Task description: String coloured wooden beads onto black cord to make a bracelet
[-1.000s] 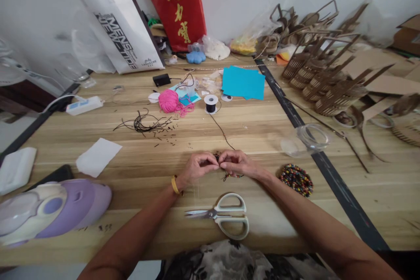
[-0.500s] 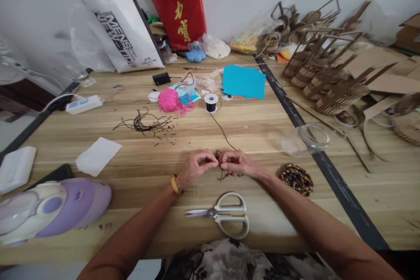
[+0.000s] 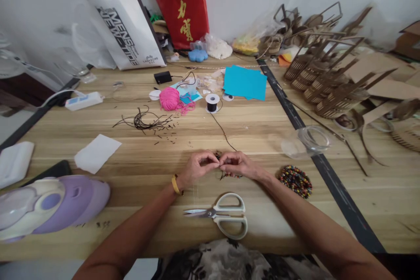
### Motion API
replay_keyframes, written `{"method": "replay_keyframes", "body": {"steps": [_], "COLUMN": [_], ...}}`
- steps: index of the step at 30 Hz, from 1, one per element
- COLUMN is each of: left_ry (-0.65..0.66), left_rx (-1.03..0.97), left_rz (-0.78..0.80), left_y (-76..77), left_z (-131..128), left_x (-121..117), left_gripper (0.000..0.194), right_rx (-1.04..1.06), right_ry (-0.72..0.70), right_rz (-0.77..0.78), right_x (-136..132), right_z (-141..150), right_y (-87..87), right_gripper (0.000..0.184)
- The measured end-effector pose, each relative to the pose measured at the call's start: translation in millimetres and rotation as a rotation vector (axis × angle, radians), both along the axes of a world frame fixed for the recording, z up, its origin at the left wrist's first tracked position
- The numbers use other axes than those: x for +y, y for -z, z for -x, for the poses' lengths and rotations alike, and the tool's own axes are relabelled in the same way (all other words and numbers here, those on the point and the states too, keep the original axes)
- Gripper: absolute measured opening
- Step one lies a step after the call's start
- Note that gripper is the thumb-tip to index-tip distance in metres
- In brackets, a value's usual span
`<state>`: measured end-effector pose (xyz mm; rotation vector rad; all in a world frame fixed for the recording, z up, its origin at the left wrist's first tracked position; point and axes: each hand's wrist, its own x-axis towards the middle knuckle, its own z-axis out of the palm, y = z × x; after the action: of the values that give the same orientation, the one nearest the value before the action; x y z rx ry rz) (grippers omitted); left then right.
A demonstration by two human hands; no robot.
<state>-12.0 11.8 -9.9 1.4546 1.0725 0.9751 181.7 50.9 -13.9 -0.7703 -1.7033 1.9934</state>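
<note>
My left hand [image 3: 201, 165] and my right hand [image 3: 239, 164] meet fingertip to fingertip above the table, both closed in a pinch. Between them is a thin black cord [image 3: 224, 133], which runs back to a white spool of black cord [image 3: 212, 103]. Small dark and coloured beads on a beaded strand [image 3: 232, 175] show behind and under my fingers; the exact pinch point is hidden. Pale fine threads hang below my left hand. White-handled scissors [image 3: 218, 214] lie slightly open in front of me. To the right of my right wrist rests a coil of multicoloured beads [image 3: 295, 181].
Black cord pieces [image 3: 144, 121], pink yarn [image 3: 169, 98] and blue sheets [image 3: 245, 82] lie farther back. A purple-and-cream device [image 3: 55, 205] and white paper [image 3: 97, 153] stand left. Small woven baskets [image 3: 337, 92] and a clear tape roll [image 3: 313, 140] are right.
The view has shifted slightly. My hands stay together in almost the same pinch, with only a small movement of the fingers and the cord ends below them.
</note>
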Motion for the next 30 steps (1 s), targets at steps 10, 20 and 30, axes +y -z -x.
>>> {"method": "replay_keyframes", "body": {"steps": [10,20,30], "left_ry": [0.078,0.126,0.146], "left_rx": [-0.182,-0.141,0.069], "left_rz": [0.337,0.403,0.293], "left_y": [-5.6,-3.0,-9.2], "left_z": [-1,-4,5], "left_x": [-6,-6,-1], "left_gripper": [0.032,0.026,0.013], "right_rx": [0.095,0.032,-0.055], "right_ry": [0.034,0.036,0.430], "right_rz": [-0.014,-0.016,-0.222], "right_x": [-1,-3,1], "right_z": [1,-3,-2], "right_y": [5.0,10.2,12.9], "right_gripper": [0.022,0.029,0.031]}}
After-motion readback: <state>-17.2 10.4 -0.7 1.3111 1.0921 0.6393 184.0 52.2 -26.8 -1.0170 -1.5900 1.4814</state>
